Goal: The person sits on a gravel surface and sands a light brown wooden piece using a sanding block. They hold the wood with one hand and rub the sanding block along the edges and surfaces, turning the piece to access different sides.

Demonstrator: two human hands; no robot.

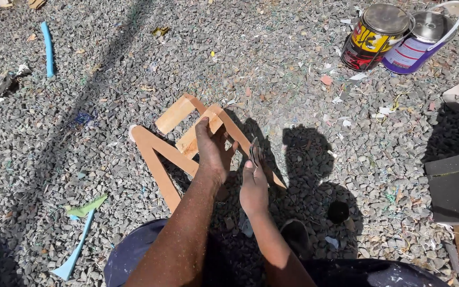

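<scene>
You have one view only, from the camera on your head, so no second view overlaps it. It looks steeply down and forward over your own forearms, which enter from the bottom edge and fill the lower middle. Your left hand (pixel 212 151) and right hand (pixel 254 186) sit close to the lens, near the centre, with the wooden frame (pixel 187 141) just beyond them. The gravel ground (pixel 107 79) fills nearly all the rest, running away toward the top edge. At the far upper right, well away from you, stand two paint cans (pixel 394 34). Your shadow falls to the right of centre.
</scene>
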